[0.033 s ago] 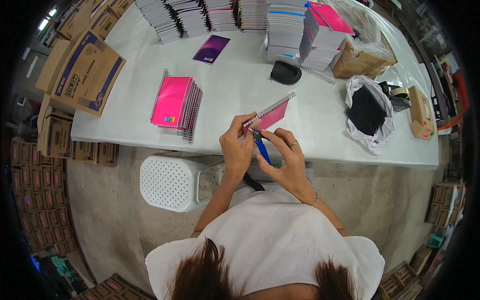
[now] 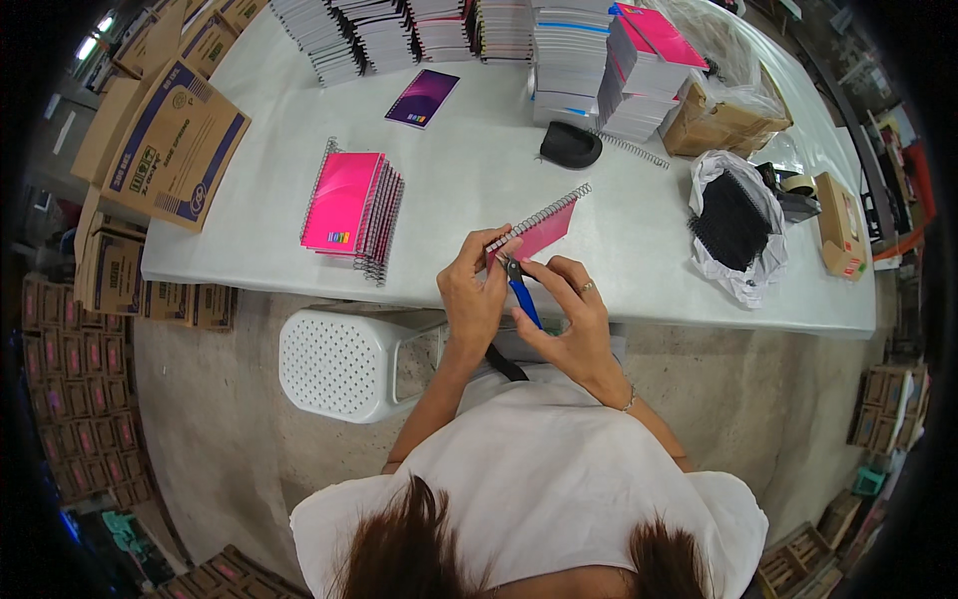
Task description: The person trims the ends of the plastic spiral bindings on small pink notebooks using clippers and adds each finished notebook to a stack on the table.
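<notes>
I hold a pink spiral-bound notebook [image 2: 547, 228] tilted up over the near edge of the white table [image 2: 469, 180]. My left hand [image 2: 474, 290] grips its lower corner by the wire spiral. In my right hand [image 2: 569, 319] are blue-handled pliers [image 2: 521, 295], whose jaws sit at the lower end of the spiral. Both hands touch each other around that corner. A stack of finished pink spiral notebooks [image 2: 349, 205] lies on the table to my left.
Tall notebook stacks [image 2: 559, 50] line the far edge, with a purple notebook [image 2: 422, 98], a black pad [image 2: 571, 145] and a loose wire spiral [image 2: 631, 150] nearby. A white bag of black spirals [image 2: 738, 225] sits right. A white stool [image 2: 344, 361] stands below; cartons [image 2: 170, 140] left.
</notes>
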`<state>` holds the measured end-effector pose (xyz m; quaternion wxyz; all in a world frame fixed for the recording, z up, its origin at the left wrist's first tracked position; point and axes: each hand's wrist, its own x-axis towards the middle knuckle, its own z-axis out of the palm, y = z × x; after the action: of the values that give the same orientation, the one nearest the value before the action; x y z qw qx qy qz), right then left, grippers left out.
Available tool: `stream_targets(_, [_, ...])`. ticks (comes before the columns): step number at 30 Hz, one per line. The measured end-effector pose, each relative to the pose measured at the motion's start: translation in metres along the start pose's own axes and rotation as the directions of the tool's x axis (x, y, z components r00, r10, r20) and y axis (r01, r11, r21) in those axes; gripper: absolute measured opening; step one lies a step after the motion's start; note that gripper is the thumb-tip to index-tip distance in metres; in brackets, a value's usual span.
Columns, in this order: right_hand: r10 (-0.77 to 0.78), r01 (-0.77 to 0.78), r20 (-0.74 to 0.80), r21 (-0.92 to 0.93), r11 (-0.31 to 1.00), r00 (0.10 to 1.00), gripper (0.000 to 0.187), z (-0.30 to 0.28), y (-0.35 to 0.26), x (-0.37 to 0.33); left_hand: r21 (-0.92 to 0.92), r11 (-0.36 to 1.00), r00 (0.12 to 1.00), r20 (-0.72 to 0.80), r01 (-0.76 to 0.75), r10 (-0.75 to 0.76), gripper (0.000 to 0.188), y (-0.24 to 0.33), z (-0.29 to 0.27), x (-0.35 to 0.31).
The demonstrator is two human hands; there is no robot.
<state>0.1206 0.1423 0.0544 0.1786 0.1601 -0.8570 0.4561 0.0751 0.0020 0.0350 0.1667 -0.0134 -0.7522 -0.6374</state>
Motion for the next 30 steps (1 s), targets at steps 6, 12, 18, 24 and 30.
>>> stream_targets(6, [0.037,-0.038,0.018,0.093,0.995,0.999,0.053,0.001,-0.003,0.000,0.117,0.992,0.999,-0.004,-0.039,0.040,0.023,0.007,-0.005,-0.001])
stream_targets(12, [0.055,-0.059,0.039,0.100,0.993,0.998,0.053,0.001,-0.006,0.000,0.196,0.975,0.993,-0.027,-0.105,0.112,0.026,-0.004,-0.008,-0.002])
stream_targets(18, [0.036,-0.041,0.038,0.128,0.991,0.999,0.053,0.002,-0.006,0.000,0.199,0.970,0.987,-0.042,-0.142,0.154,0.030,-0.003,-0.009,-0.004])
stream_targets(24, [0.353,-0.687,0.589,0.629,0.365,0.727,0.041,-0.008,-0.005,0.002,0.213,0.964,0.984,-0.042,-0.161,0.174,0.032,-0.005,-0.011,-0.008])
stream_targets(30, [0.138,-0.778,0.776,0.627,-0.051,0.616,0.040,-0.021,-0.009,0.021,0.091,0.996,1.000,-0.027,-0.010,0.012,0.023,0.015,-0.015,-0.001])
